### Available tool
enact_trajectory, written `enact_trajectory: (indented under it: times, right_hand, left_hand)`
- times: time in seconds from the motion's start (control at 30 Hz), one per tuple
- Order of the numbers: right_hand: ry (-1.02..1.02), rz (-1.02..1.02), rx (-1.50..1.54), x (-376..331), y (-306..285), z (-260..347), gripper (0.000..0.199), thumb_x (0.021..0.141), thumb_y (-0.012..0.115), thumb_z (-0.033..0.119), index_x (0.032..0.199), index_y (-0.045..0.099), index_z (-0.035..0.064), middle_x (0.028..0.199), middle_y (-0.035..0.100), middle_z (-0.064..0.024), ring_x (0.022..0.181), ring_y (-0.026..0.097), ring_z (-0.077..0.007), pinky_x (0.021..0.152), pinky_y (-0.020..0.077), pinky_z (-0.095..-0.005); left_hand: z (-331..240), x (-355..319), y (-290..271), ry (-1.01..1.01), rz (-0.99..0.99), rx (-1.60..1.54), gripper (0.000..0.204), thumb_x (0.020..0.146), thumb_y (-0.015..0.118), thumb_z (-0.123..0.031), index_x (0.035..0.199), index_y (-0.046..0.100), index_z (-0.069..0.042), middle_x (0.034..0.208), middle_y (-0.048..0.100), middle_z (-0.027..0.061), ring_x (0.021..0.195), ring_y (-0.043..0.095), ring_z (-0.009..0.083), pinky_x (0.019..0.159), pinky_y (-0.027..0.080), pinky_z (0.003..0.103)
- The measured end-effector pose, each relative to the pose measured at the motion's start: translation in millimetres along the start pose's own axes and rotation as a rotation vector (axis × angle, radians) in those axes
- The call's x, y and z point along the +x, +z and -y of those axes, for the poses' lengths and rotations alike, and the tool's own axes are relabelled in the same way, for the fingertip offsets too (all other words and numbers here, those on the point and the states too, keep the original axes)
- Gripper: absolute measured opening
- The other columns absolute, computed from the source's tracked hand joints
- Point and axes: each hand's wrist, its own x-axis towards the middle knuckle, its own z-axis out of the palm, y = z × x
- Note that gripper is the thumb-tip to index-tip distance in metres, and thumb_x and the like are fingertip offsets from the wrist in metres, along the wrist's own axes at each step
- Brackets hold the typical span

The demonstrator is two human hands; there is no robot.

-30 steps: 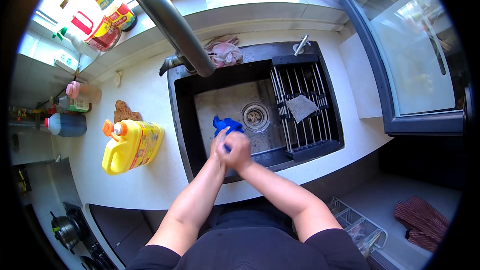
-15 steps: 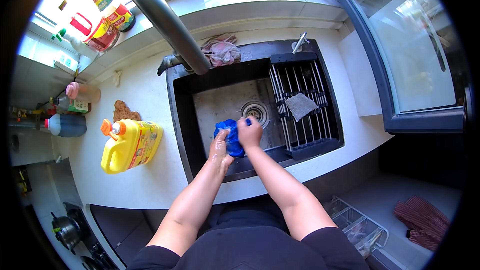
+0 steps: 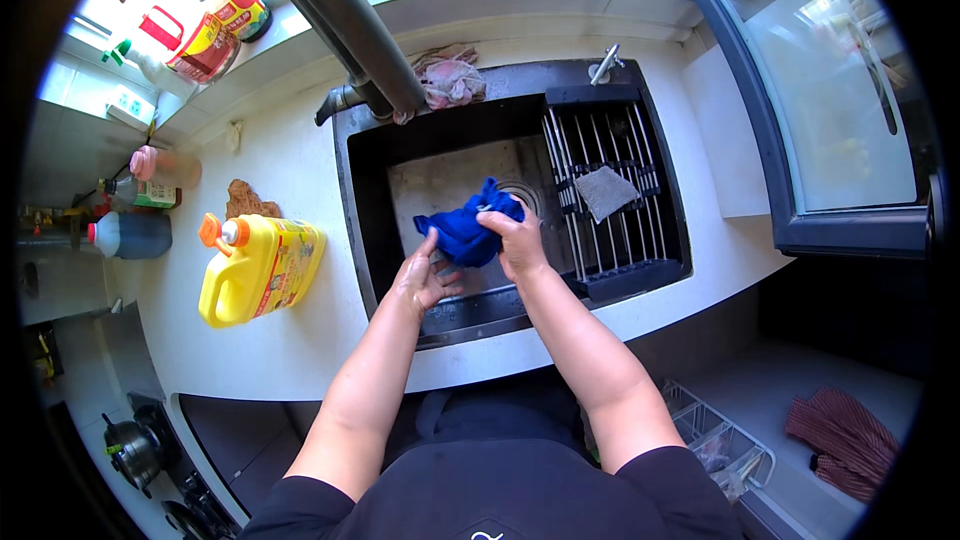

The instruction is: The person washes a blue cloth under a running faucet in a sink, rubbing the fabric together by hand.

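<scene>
A: What could go wrong here?

B: The blue cloth [image 3: 468, 230] hangs bunched over the dark sink [image 3: 365, 210], held from one side. I judge it could slip into the basin, or drip onto the white tabletop [image 3: 290, 340] if carried sideways.

A: How are the hands posed?

B: The right hand [image 3: 518, 243] has its fingers closed on the cloth's upper edge. The left hand [image 3: 425, 280] sits below, palm up, fingers spread, fingertips seemingly touching the cloth, though the fisheye view blurs this. A yellow jug [image 3: 258, 268] stands nearby.
</scene>
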Motion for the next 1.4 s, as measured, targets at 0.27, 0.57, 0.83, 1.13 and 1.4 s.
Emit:
enact_trajectory:
  times: [0.27,0.57,0.83,1.13,1.4]
  right_hand:
    - [0.011,0.661,-0.456,-33,21,1,0.033,0.058,0.069,0.013,0.089,0.061,0.0032,0.089,0.059,-0.0025,0.082,0.055,-0.0129,0.078,0.0437,-0.0270]
    - [-0.720,0.210,-0.970,-54,27,-24,0.031,0.071,0.069,0.031,0.075,0.058,0.0025,0.103,0.056,-0.0159,0.100,0.051,-0.0340,0.088,0.0396,-0.0417]
    - [-0.783,-0.386,-1.010,-5,2,-50,0.013,0.071,0.061,0.008,0.062,0.053,0.0023,0.077,0.055,-0.0132,0.074,0.054,-0.0320,0.070,0.0432,-0.0421]
    - [-0.604,-0.454,-1.022,-2,1,-47,0.013,0.068,0.060,0.010,0.060,0.050,0.0053,0.068,0.055,-0.0125,0.064,0.054,-0.0336,0.059,0.0451,-0.0421]
    - [-0.883,0.046,-0.949,-29,26,-55,0.011,0.064,0.061,0.011,0.061,0.052,0.0082,0.066,0.055,-0.0125,0.067,0.056,-0.0326,0.061,0.0454,-0.0424]
  left_hand:
    - [1,10,13,0.030,0.319,-0.086,0.056,0.084,0.057,-0.051,0.120,0.050,-0.009,0.110,0.059,0.0172,0.100,0.060,0.0315,0.086,0.050,0.046]
    - [16,19,6,0.046,0.452,-0.489,0.029,0.084,0.058,-0.042,0.078,0.057,-0.014,0.080,0.060,0.0083,0.077,0.060,0.0270,0.077,0.050,0.041]
    - [28,11,36,0.127,0.110,-0.417,0.018,0.070,0.069,-0.018,0.085,0.060,-0.011,0.087,0.064,0.0068,0.082,0.062,0.0228,0.083,0.050,0.040]
    - [38,8,44,0.166,0.006,-0.361,0.022,0.089,0.053,-0.028,0.099,0.057,-0.009,0.095,0.062,0.0092,0.089,0.061,0.0244,0.081,0.049,0.044]
    - [75,90,-32,0.763,0.627,-0.180,0.016,0.091,0.053,-0.031,0.089,0.057,-0.015,0.078,0.057,0.0006,0.084,0.055,0.0150,0.082,0.043,0.034]
